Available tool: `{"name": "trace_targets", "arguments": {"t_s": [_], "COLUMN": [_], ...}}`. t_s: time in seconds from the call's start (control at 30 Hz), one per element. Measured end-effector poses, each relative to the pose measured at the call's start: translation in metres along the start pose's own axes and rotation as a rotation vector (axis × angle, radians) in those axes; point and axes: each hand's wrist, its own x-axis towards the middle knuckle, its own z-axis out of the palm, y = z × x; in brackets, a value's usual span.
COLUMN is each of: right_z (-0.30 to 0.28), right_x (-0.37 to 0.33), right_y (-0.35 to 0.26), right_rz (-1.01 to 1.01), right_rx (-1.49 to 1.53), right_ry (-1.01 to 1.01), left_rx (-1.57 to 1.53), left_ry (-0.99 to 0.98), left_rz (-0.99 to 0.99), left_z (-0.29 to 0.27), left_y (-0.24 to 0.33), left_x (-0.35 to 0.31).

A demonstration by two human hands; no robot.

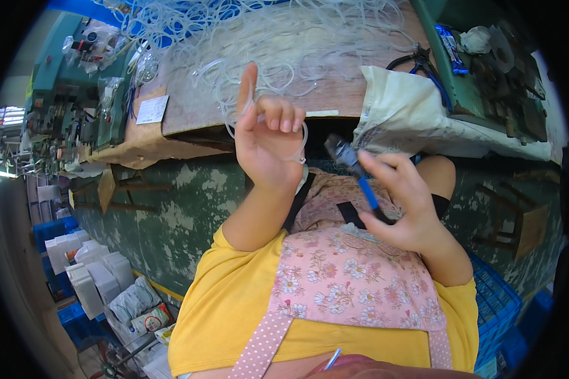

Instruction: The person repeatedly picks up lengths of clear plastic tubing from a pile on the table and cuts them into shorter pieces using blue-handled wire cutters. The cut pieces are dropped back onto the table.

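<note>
My left hand [265, 136] is raised at the table's front edge, index finger stretched up and the other fingers curled. A thin clear plastic tube [305, 136] passes through those curled fingers and loops down past the wrist, a small shiny bit at its lower end. To the right, my right hand [408, 205] grips blue-handled pliers [365, 189], their dark jaws tilted up and left toward the tube but apart from it. Beyond my hands, a tangled heap of similar clear tubes [265, 31] covers the back of the table [189, 120].
Another pair of pliers [420, 63] lies at the table's right, by a white cloth [389, 104] draped over the edge. Green machines [110, 104] flank the left; a dark metal machine [506, 69] stands right. A blue crate [493, 294] sits low at right, white boxes [85, 284] at left.
</note>
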Motion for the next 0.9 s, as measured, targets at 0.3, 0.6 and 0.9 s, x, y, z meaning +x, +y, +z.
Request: {"name": "trace_targets", "arguments": {"t_s": [0.3,0.6,0.9], "right_z": [0.015,0.009,-0.009], "right_x": [0.0,-0.005,-0.015], "right_y": [0.002,0.009,0.007], "right_rz": [-0.185,-0.165,-0.055], "right_rx": [-0.501,-0.427,-0.405], "right_ry": [0.019,-0.053,-0.272], "left_rx": [-0.033,0.274,1.731], "left_ry": [-0.036,-0.1,-0.795], "left_rz": [-0.067,-0.298,-0.205], "left_z": [0.013,-0.001,-0.048], "left_y": [0.005,0.006,0.027], "left_x": [0.0,0.001,0.02]}}
